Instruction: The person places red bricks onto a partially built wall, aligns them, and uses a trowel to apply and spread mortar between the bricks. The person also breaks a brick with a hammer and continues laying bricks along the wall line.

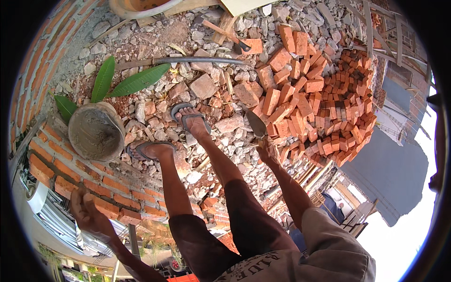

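My right hand (pixel 267 151) is closed round the handle of a trowel (pixel 257 124), whose grey pointed blade lies in view over rubble and bricks. My left hand (pixel 91 214) is beside the top of a low brick wall (pixel 108 185) with wet grey mortar joints; its fingers are loosely curved and apart, with nothing visible in them, and I cannot tell whether they touch the bricks. Above the wall sits a round bucket (pixel 96 131) of grey mortar, with green leaves (pixel 134 80) lying beyond it.
My sandalled feet (pixel 190 117) stand on broken rubble (pixel 202 84). A large heap of loose red bricks (pixel 338 108) rises at the right. A hammer (pixel 223 34), a long dark bar (pixel 197 60) and a basin (pixel 141 7) lie toward the top. Another brick wall (pixel 42 51) curves along the left.
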A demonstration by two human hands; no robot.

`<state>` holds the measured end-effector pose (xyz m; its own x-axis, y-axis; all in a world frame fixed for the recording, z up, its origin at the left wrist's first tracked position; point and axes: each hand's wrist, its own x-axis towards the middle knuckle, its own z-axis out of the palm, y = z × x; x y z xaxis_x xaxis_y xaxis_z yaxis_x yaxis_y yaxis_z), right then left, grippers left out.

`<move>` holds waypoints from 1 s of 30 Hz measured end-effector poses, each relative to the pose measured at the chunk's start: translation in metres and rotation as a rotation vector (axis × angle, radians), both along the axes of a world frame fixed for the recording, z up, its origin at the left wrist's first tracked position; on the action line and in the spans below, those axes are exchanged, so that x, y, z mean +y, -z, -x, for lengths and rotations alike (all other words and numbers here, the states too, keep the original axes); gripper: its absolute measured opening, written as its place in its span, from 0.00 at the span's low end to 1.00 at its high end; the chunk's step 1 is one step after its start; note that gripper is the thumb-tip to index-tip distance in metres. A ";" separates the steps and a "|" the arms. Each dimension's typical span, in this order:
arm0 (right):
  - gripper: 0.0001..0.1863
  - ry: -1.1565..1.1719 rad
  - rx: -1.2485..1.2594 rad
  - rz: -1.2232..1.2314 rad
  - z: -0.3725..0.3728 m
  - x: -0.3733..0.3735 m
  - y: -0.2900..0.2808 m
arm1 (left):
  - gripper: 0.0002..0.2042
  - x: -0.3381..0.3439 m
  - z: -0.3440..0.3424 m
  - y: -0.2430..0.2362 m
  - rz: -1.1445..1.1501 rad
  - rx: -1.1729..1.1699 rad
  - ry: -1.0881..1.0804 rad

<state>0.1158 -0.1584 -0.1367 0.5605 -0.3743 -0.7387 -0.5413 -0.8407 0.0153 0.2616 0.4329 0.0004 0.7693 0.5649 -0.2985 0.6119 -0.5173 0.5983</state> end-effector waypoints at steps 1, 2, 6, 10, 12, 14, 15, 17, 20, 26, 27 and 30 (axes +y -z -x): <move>0.28 0.012 0.035 0.014 0.005 -0.005 -0.003 | 0.16 -0.039 0.005 0.016 0.095 0.091 0.133; 0.28 0.097 0.011 -0.005 0.009 -0.011 -0.008 | 0.17 -0.076 0.016 0.029 0.283 0.144 0.228; 0.26 0.301 -0.034 0.125 0.008 -0.034 -0.016 | 0.21 -0.173 0.073 0.070 0.563 0.578 0.520; 0.23 0.302 -0.142 0.255 0.002 -0.079 -0.011 | 0.22 -0.217 0.125 0.106 1.186 0.636 -0.333; 0.22 0.387 -0.254 0.242 0.001 -0.112 -0.004 | 0.25 -0.214 0.132 0.117 0.716 0.782 0.439; 0.22 0.379 -0.276 0.293 -0.001 -0.152 0.004 | 0.23 -0.210 0.131 0.124 0.328 0.805 0.764; 0.22 0.368 -0.238 0.355 -0.005 -0.170 0.010 | 0.24 -0.206 0.128 0.123 0.347 0.838 0.645; 0.23 0.304 -0.290 0.399 -0.025 -0.209 0.021 | 0.26 -0.197 0.114 0.129 0.472 0.818 0.360; 0.24 0.218 -0.135 0.369 -0.086 -0.260 0.042 | 0.27 -0.191 0.095 0.132 0.575 0.714 0.326; 0.08 -0.424 -0.294 0.267 -0.201 -0.251 0.097 | 0.26 -0.205 0.072 0.133 0.708 0.703 0.166; 0.09 -0.354 -0.291 0.217 -0.198 -0.245 0.084 | 0.26 -0.209 0.070 0.130 0.732 0.705 0.160; 0.13 -0.222 -0.214 0.046 -0.161 -0.229 0.009 | 0.26 -0.218 0.064 0.125 0.774 0.713 0.052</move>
